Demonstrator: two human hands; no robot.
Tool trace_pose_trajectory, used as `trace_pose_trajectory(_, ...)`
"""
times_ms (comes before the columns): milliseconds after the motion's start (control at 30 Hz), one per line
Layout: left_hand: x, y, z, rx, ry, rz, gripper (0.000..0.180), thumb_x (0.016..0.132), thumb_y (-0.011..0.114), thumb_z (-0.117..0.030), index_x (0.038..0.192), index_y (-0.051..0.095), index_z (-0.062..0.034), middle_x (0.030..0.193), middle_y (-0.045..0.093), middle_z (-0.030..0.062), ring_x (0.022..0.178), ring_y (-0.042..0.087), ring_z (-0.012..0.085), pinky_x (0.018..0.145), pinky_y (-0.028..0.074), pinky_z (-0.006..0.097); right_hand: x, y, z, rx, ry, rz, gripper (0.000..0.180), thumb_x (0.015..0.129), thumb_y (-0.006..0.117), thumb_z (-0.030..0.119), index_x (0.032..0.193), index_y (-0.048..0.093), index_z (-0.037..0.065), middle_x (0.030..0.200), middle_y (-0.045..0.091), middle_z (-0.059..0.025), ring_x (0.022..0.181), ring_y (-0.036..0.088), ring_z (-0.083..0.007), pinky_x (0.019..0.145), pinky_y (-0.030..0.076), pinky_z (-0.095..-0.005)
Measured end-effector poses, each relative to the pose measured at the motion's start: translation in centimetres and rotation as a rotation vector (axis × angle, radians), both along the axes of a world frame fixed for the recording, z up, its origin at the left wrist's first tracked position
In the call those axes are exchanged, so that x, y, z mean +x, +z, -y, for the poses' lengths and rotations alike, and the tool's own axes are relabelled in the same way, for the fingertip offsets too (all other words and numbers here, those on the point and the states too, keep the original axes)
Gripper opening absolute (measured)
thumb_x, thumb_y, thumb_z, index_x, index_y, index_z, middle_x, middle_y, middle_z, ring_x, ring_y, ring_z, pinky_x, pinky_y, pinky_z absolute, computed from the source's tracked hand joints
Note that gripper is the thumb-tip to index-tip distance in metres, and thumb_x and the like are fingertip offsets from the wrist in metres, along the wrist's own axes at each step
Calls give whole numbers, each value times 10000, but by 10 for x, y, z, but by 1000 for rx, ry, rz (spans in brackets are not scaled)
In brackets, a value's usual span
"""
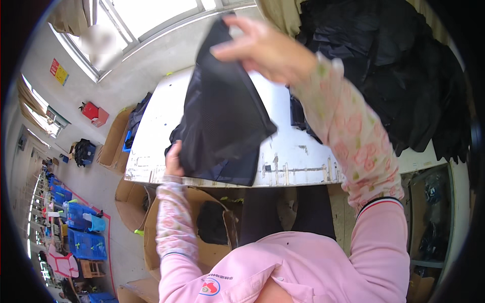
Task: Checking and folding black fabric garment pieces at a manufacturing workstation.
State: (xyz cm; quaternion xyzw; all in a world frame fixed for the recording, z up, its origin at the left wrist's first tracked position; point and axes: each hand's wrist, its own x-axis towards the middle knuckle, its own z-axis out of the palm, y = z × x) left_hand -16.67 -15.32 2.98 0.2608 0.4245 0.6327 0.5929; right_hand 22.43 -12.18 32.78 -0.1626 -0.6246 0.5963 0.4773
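Hands hold dark cloth (222, 116) mid-frame: right hand (262, 48) pinches its top, left hand (174, 159) grips its lower edge above the white table (298, 151).

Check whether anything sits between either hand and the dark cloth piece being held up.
Nothing visible does. The right hand pinches the top edge of the dark cloth piece directly, and the left hand touches its lower left edge above the white table.

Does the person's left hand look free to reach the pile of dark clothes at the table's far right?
Probably not right now. The left hand grips the lower edge of the dark garment, and the pile of dark clothes lies beyond the raised right hand.
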Motion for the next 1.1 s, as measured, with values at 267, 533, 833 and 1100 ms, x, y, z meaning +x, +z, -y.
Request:
trace_pose_trajectory(267,-38,52,-28,198,627,-1812,664,729,795,-347,1227,528,2,1192,566,210,1136,511,367,989,398,427,-51,-322,-23,-473,-327,255,792,757,703,34,1406,251,69,927,627,-143,705,654,-191,452,517,-309)
trace_pose_trajectory(533,104,-58,-2,197,-405,-1900,864,788,578,-684,1481,337,-228,1560,226,155,1453,148,362,1098,92,660,24,-335,-118,-105,-266,891,401,757,759,264,1031,657,-10,822,676,-179,757,670,-274,711,528,-370)
trace_pose_trajectory(833,112,-42,0,141,-466,-1848,851,765,616,-669,1440,419,-190,1542,266,168,1440,187,372,1115,52,640,54,-319,-404,284,-757,1173,293,761,760,213,1042,690,166,1349,491,-198,1263,456,-366,1041,400,-391)
trace_pose_trajectory(1100,115,-44,-17,24,-567,-1747,851,727,629,-707,1382,501,-180,1529,289,176,1433,205,387,1106,38,659,49,-358,-569,150,-806,1369,439,830,682,349,1208,651,128,1431,436,-184,1323,390,-377,1127,301,-393)
